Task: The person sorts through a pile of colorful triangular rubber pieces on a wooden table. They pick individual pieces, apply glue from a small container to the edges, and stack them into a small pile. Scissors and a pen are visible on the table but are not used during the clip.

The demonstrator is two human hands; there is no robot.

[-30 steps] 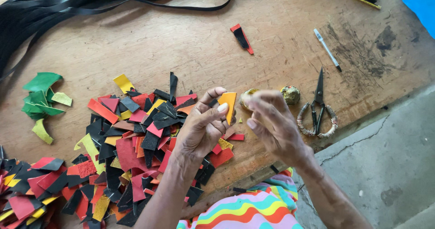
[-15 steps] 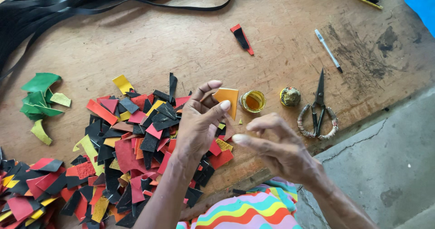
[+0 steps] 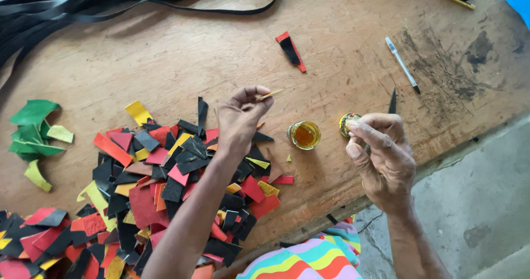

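On the table [image 3: 165, 52], around the glue pot:
Table: one, wooden.
Scrap heap [image 3: 154, 190]: one, left of the pot; pieces too many to count.
Pen [image 3: 402, 65]: one, upper right of the pot.
Left hand [image 3: 240, 119]: just left of the pot, fingers pinched shut on one thin stick [image 3: 269, 95].
Right hand [image 3: 383, 155]: right of the pot, loosely curled; cannot tell what it holds.
Glue pot [image 3: 304, 134]: one, open, between the hands.

Soft even daylight, faint shadows under the hands, sharp centre, slight wide-angle bending at edges
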